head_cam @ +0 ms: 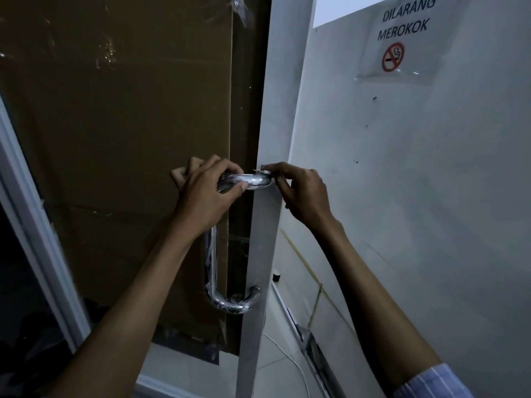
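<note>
The left hand (207, 193) grips the top bend of the handle (212, 262) (chrome, film-wrapped), mounted on the door (258, 242) stile. The right hand (298, 193) pinches the handle's upper end, at the stile.

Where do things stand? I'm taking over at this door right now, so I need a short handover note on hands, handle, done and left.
Left hand grips the top bend of the door handle.
Right hand pinches the handle's upper end, at the door stile; what sits between the fingertips is too small to tell.
Handle: fixed to the stile at both ends, seemingly wrapped in clear film.
Done: nothing visibly removed.
Left: probably loosen the film at the top end and strip it down the bar.
</note>
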A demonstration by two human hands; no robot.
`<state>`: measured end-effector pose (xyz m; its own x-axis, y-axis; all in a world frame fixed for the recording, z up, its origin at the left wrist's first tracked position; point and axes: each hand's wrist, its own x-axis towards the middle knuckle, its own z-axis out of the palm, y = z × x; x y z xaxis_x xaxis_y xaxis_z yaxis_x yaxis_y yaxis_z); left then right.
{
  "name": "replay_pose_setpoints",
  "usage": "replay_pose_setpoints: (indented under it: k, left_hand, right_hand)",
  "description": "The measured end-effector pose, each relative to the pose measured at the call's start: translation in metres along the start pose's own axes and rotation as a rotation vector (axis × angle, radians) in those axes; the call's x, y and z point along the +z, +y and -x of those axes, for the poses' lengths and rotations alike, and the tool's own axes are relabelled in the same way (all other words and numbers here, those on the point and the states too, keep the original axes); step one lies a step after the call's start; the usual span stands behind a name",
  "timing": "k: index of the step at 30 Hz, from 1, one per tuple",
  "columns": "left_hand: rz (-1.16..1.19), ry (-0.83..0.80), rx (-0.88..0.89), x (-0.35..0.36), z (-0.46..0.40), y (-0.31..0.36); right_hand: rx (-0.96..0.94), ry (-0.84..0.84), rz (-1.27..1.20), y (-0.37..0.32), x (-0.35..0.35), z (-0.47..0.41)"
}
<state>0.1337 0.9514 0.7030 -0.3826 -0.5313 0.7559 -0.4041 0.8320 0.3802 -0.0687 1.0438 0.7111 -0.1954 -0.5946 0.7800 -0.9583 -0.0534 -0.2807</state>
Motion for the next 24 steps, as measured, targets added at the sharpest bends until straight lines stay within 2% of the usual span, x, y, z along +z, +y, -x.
replay_pose_setpoints:
  k: [4,9,12,14,17,21,24]
  left_hand:
    - [0.011,-0.003,-0.012,0.001,0.000,0.001]
    - [0.048,-0.031,-0.011,0.002,0.000,0.000]
    - [0.072,-0.033,-0.016,0.002,-0.001,-0.001]
    - [0.073,-0.019,-0.008,0.004,-0.001,-0.001]
    - [0.106,-0.001,0.008,0.005,-0.002,0.001]
    - [0.071,0.009,0.007,0.005,-0.002,0.004]
    - [0.093,-0.016,-0.021,0.006,-0.003,0.001]
  right_hand:
    - [-0.030,0.039,-0.097,-0.010,0.018,0.010]
    - [-0.119,0.282,-0.081,-0.018,0.042,0.044]
    - [-0.023,0.353,-0.105,-0.020,0.051,0.049]
    - [0.018,0.373,-0.122,-0.024,0.059,0.054]
    - [-0.042,0.373,-0.114,-0.027,0.069,0.064]
    - [0.059,0.425,-0.144,-0.028,0.072,0.062]
    - [-0.061,0.384,-0.115,-0.028,0.072,0.065]
